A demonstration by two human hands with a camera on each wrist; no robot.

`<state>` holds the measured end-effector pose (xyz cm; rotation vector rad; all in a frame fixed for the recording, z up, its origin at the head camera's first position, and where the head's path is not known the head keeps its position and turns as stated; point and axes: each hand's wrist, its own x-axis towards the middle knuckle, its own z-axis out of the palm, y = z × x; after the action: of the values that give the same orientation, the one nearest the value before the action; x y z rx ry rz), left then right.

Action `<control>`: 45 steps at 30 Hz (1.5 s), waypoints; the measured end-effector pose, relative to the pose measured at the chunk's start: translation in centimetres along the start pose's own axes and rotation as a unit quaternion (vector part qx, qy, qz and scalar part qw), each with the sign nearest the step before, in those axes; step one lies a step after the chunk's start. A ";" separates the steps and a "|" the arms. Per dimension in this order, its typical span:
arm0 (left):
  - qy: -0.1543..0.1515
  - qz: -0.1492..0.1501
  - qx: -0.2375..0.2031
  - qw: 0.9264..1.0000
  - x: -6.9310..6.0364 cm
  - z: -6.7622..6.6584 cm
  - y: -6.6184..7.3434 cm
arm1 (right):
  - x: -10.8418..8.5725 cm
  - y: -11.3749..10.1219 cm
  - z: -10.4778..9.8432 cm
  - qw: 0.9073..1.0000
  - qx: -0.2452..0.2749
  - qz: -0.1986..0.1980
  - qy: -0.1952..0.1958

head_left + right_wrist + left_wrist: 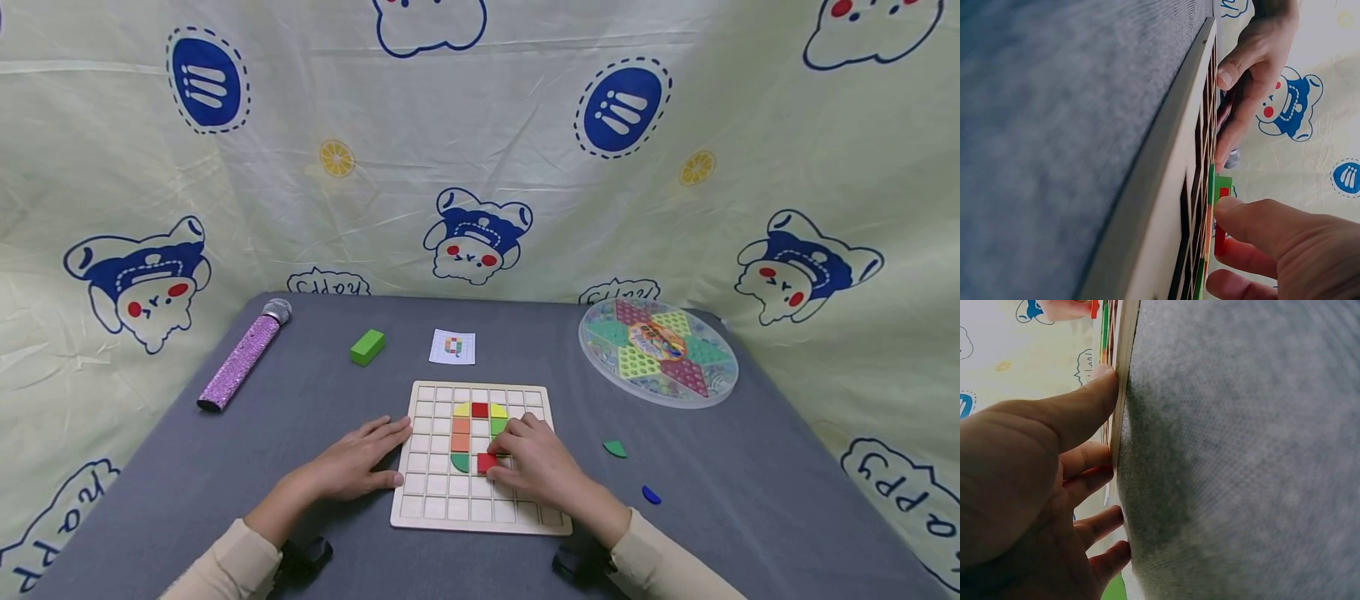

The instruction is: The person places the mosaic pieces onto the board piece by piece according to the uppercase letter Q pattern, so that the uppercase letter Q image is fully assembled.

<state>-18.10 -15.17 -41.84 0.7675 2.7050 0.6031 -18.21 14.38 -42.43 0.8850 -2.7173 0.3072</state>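
A wooden grid board lies on the table. My right hand is over its right half and pinches a red square tile between thumb and fingers, low over the grid. Close by in the cells are a green quarter-round tile, orange tiles, a green tile, yellow tiles and another red tile. Fingers straight, my left hand touches the board's left edge; its thumb rests on that edge in the left wrist view. My right hand hides some cells.
Right of the board lie a green piece and a blue half-round piece. A pattern card and a green block are behind it. A glittery microphone lies at left, a round game box at back right.
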 end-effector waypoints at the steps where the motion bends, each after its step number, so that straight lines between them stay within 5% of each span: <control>1: 0.000 0.000 0.001 1.000 0.0 0.0 0.0 | 0.1 0.0 0.1 1.000 -0.001 -0.002 0.001; 28: 0.005 0.006 0.003 1.000 -0.1 0.0 0.0 | 0.8 -0.6 0.5 1.000 -0.001 0.007 -0.025; 45: 0.001 0.000 0.004 1.000 0.0 0.0 0.0 | 0.0 0.5 -0.5 1.000 0.011 0.020 -0.001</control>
<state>-18.08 -15.17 -41.78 0.7704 2.7105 0.5937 -18.43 14.90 -41.98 0.8386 -2.7400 0.3446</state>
